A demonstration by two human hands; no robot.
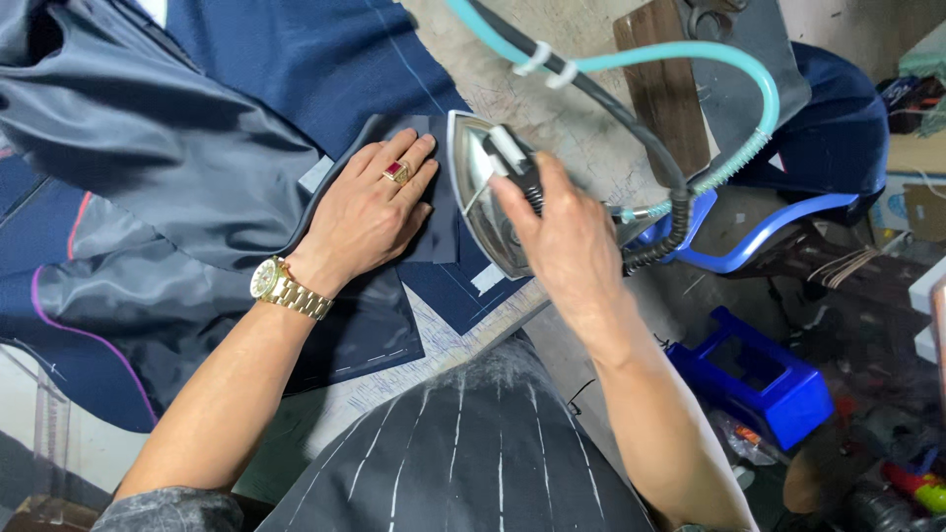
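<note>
The iron [485, 192] sits on a navy garment piece [448, 266] near the front edge of the pressing table [552, 108], its silver body pointing away from the person and its sole flat on the cloth. The right hand [557, 232] is closed around the iron's black handle, fingers wrapped over the top, so it has a full grip. A black cord [631, 118] and a teal hose [680, 49], clipped together, loop up from the iron's rear and off toward the table's far side.

Just beside the iron, the left hand [370, 212] lies open and flat on the cloth, fingers spread and pointing at the iron's side, pinning a folded edge. It holds nothing; it only presses down. It wears a ring with a red stone [396, 171] and a gold watch [286, 288] at the wrist.

To my judgement the step in hand is pressing a seam or fold of the navy piece, with the left hand keeping the fold true. The next move calls for sliding the iron along the fold while the flat hand retreats ahead of it, well clear of the hot sole, and for keeping the cord from dragging the cloth.

Further out, grey lining [128, 128] is heaped over the table's left part. A blue stool [764, 379] stands on the floor to the right.
</note>
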